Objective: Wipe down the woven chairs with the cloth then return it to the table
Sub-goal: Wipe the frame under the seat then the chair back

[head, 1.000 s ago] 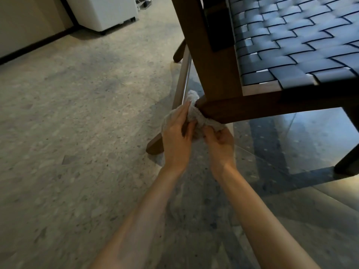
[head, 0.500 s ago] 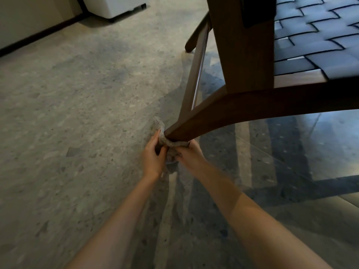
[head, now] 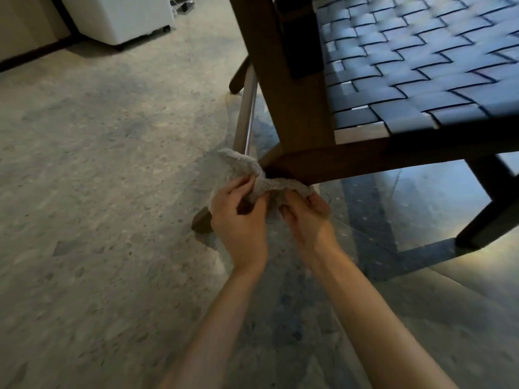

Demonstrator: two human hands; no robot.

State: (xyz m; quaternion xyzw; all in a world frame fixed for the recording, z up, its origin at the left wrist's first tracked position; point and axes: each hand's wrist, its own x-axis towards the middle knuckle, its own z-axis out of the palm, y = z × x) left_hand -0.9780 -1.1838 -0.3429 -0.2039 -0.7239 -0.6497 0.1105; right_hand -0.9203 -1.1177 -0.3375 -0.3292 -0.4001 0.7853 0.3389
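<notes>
A dark wooden chair [head: 297,113] with a woven grey strap seat [head: 421,66] fills the upper right. A pale grey cloth [head: 244,169] is wrapped round the chair's front left leg, just below the seat rail. My left hand [head: 238,217] grips the cloth on the left side of the leg. My right hand [head: 306,211] grips the cloth's other end on the right side. The leg's foot [head: 200,221] shows on the floor beside my left hand. The cloth and my hands hide the middle of the leg.
The floor is speckled stone [head: 98,192], darker and glossy under the chair. A white cabinet on castors [head: 120,15] stands at the top left against the wall. Another chair leg [head: 488,211] slants down at the right, and a rear leg [head: 238,77] shows behind.
Both hands slid the cloth down the front leg toward its foot, then back up to just below the seat rail. The camera view shifted with them.
</notes>
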